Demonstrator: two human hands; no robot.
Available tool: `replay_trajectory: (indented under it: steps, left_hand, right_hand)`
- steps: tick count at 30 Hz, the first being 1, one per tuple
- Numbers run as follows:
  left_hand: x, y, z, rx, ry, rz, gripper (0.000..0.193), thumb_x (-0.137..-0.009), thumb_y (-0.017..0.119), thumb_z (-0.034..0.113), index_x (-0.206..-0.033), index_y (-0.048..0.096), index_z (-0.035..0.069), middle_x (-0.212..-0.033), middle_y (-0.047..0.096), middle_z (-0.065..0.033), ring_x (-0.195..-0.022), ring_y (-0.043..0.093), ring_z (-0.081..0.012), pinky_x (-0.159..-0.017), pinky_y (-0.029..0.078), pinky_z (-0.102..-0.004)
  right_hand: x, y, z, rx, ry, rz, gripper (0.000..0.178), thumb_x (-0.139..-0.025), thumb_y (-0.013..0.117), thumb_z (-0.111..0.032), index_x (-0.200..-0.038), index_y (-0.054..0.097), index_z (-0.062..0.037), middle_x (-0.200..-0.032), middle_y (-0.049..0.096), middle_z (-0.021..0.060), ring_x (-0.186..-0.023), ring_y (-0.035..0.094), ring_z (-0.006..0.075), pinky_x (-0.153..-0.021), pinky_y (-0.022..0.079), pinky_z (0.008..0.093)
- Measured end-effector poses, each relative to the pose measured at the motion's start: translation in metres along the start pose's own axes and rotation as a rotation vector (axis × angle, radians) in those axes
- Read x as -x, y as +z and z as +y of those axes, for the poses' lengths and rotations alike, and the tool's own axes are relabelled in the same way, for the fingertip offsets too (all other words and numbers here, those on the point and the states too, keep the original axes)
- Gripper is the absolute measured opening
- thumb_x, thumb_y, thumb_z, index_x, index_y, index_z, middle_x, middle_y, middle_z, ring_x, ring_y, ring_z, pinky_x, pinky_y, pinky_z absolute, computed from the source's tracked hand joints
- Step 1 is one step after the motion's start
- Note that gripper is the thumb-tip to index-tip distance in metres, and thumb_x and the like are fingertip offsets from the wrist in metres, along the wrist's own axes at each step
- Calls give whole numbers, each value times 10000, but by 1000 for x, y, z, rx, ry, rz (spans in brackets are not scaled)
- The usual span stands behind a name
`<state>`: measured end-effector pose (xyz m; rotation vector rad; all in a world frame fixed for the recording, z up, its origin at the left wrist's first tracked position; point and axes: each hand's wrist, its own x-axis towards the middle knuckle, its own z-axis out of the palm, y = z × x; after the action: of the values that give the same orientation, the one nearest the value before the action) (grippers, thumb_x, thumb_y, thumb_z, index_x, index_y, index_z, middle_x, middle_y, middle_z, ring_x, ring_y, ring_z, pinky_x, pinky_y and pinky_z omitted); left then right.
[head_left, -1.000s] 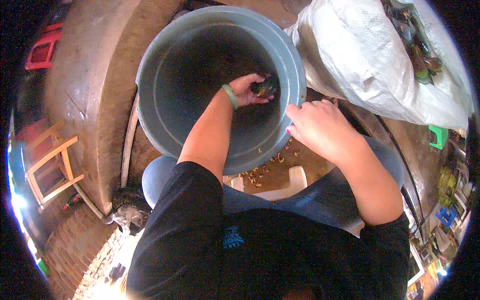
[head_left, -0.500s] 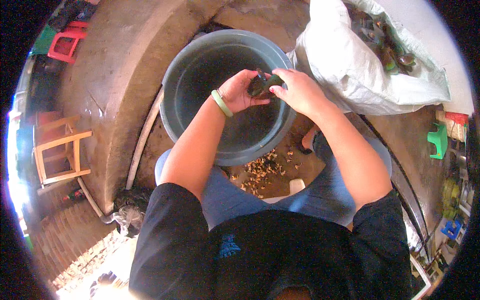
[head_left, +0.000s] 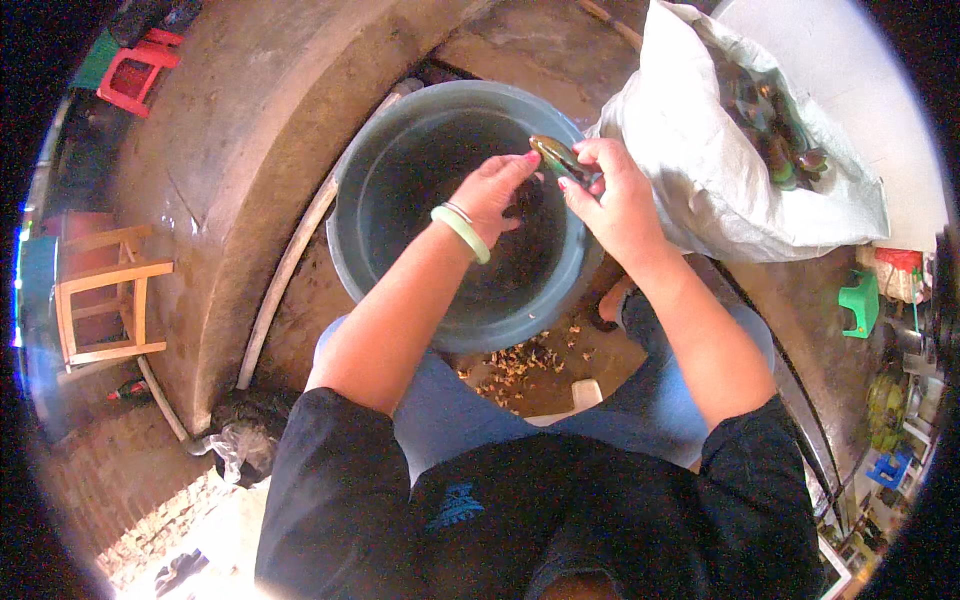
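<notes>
A mussel (head_left: pixel 560 158) with a glossy green-brown shell is held slantwise over the right part of a round grey-blue tub (head_left: pixel 350 265). My right hand (head_left: pixel 617 195) is closed on its lower right end, thumb in front and fingers behind. On the other side my left hand (head_left: pixel 490 197) reaches in, a fingertip at or just beside the shell's upper left end. Its other fingers are spread below, partly in shadow. A pale green bangle (head_left: pixel 461 234) circles my left wrist. The tub's inside is dark, and its contents cannot be made out.
A white woven sack (head_left: pixel 690 190) stands at the far right, its mouth showing several mussels (head_left: pixel 780 150). Small yellowish scraps (head_left: pixel 520 372) lie on the floor between my legs, near a pale block (head_left: pixel 586 394). A wooden stool (head_left: pixel 118 310) is at left, a green stool (head_left: pixel 859 303) at right.
Half a second ago both hands cupped the dark shell together over the tub. Now the mussel is in my right hand, slightly further right, and my left hand has loosened its hold. The view has shifted slightly.
</notes>
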<state>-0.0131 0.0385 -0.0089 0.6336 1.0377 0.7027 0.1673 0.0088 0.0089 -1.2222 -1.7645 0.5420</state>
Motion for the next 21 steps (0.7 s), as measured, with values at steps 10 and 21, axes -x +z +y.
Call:
replay_trajectory:
  steps: [10, 21]
  left_hand:
    - [0, 7, 1, 61, 147, -359, 375, -888, 592, 177, -1238, 497, 80, -1067, 603, -32, -866, 587, -119, -741, 496, -267]
    - [11, -2, 29, -196, 148, -517, 485, -813, 625, 168, -1254, 468, 39, -1096, 612, -62, -920, 621, -147, -794, 504, -262]
  right_hand:
    - [-3, -2, -6, -35, 205, -224, 388, -698, 763, -135, -931, 463, -56, -836, 575, 129, -771, 601, 302, -702, 484, 373]
    - [-6, -32, 5, -436, 355, -287, 277, -762, 689, -54, -978, 517, -64, -855, 601, 64, -770, 613, 153, -694, 498, 283]
